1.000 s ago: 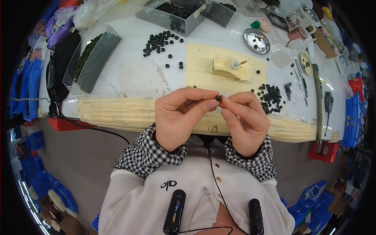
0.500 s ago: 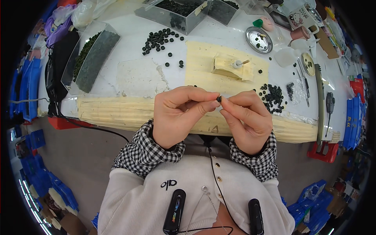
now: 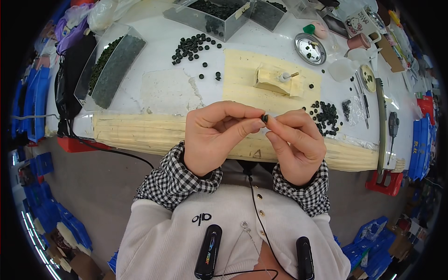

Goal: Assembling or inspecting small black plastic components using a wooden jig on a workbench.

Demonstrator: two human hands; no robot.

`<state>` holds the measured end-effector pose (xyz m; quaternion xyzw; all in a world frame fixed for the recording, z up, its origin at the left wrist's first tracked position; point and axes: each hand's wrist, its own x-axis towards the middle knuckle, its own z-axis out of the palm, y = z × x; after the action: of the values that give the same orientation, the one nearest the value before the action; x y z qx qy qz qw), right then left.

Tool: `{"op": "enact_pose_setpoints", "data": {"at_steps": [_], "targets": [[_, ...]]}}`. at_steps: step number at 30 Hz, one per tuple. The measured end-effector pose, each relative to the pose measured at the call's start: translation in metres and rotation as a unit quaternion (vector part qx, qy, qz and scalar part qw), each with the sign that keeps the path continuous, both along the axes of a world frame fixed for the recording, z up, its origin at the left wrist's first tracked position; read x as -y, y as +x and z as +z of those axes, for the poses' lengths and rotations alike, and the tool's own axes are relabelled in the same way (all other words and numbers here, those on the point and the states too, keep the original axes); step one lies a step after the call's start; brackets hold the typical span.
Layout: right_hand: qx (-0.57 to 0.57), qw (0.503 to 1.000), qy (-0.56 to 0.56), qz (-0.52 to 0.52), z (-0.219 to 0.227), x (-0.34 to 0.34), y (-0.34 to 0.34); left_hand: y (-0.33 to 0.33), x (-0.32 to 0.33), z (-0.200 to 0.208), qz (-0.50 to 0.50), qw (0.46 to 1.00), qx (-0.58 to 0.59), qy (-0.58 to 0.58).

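Observation:
A small black round part (image 3: 265, 118) is held up just above the table's front edge. The thumb and index finger of my left hand (image 3: 210, 135) pinch it from the left. From the right, the index fingertip of my right hand (image 3: 298, 147) presses against the same part, its thumb curled a little below. My fingertips cover most of the part, so its exact kind does not show. Beyond my hands stands a tape-covered block (image 3: 275, 83) with a short upright pin, on a yellowish taped patch (image 3: 238, 65). Beside my right hand lies a pile of small black parts (image 3: 328, 113).
More loose black round pieces (image 3: 190, 46) lie at the back left. Clear bins (image 3: 116, 63) hold dark small parts. A round metal dish (image 3: 310, 49), tweezers (image 3: 362, 95) and a pink cup (image 3: 358, 41) are to the right. Yellowish tape covers the front edge (image 3: 135, 133).
Both hands have shifted very slightly to the right with the black part between their fingertips. A bit more of the part shows now. The table's things stay as they were.

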<state>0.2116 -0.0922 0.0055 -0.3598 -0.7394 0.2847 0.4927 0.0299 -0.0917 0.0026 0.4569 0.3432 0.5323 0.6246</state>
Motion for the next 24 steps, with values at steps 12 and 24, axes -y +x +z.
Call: {"op": "enact_pose_setpoints", "data": {"at_steps": [12, 24], "targets": [[-0.014, 1.0, -0.021, 0.006, 0.0008, 0.0021, -0.001, 0.0011, 0.0008, 0.0, 0.025, 0.998, -0.048, 0.042], [-0.009, 0.999, -0.051, 0.015, 0.004, 0.0032, 0.0003, 0.0011, 0.0001, 0.0027, 0.025, 0.997, -0.052, 0.044]]}}
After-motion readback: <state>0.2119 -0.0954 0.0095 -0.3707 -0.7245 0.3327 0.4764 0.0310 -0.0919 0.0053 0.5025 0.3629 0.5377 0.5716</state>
